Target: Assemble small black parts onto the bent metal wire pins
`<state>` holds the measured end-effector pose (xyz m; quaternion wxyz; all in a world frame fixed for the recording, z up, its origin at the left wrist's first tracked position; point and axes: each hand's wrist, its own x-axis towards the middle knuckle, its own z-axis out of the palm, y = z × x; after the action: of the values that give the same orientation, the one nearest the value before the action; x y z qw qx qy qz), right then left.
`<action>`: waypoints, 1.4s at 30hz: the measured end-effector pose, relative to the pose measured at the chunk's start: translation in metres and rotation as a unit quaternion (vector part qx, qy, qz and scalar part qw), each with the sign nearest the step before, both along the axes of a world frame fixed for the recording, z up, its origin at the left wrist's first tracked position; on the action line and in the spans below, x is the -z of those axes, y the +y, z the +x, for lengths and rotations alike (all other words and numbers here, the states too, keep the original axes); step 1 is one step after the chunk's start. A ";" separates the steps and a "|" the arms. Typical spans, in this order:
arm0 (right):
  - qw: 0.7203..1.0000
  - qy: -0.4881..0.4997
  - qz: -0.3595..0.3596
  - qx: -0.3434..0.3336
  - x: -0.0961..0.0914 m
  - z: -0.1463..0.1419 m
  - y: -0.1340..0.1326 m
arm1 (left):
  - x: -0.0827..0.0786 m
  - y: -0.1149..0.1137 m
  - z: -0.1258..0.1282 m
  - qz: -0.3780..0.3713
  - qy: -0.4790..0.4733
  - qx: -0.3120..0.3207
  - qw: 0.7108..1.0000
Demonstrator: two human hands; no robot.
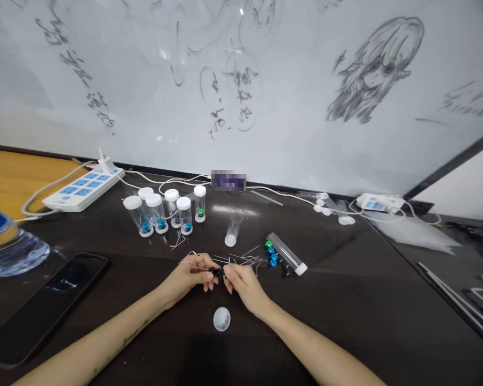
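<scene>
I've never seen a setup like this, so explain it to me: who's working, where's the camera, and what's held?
There's no machine: these are a person's bare hands, seen from a camera worn on the head, looking forward and down. The left hand pinches a small black piece; the right hand has its fingertips right by it, but whether they grip it is hard to tell. On the dark table lie thin wires, blue and green pieces and a clear tube. Six white-capped tubes stand farther left.

Left hand and right hand hold a small black part between them.
</scene>
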<state>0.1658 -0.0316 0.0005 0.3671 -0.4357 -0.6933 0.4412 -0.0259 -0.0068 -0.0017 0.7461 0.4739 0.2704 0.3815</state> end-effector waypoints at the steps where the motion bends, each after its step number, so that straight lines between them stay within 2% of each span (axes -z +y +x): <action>1: 1.000 0.002 0.002 0.004 -0.001 0.000 0.000 | -0.001 0.000 0.000 -0.004 -0.001 -0.005 1.000; 12: 0.999 0.037 -0.003 0.038 0.002 -0.002 0.002 | -0.001 0.001 -0.001 -0.029 0.000 -0.028 0.999; 22: 1.000 0.016 -0.006 0.005 0.000 -0.001 0.001 | -0.002 0.001 0.000 -0.014 0.002 -0.002 1.000; 34: 0.996 0.033 0.013 0.078 0.006 -0.002 0.002 | -0.002 0.002 -0.001 -0.026 -0.005 -0.013 1.000; 42: 0.998 0.019 0.016 0.050 0.004 -0.006 0.002 | -0.001 0.002 -0.002 -0.031 -0.005 -0.006 0.999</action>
<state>0.1601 -0.0300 -0.0038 0.4089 -0.4557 -0.6702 0.4195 -0.0278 -0.0043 -0.0006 0.7597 0.4468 0.2812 0.3796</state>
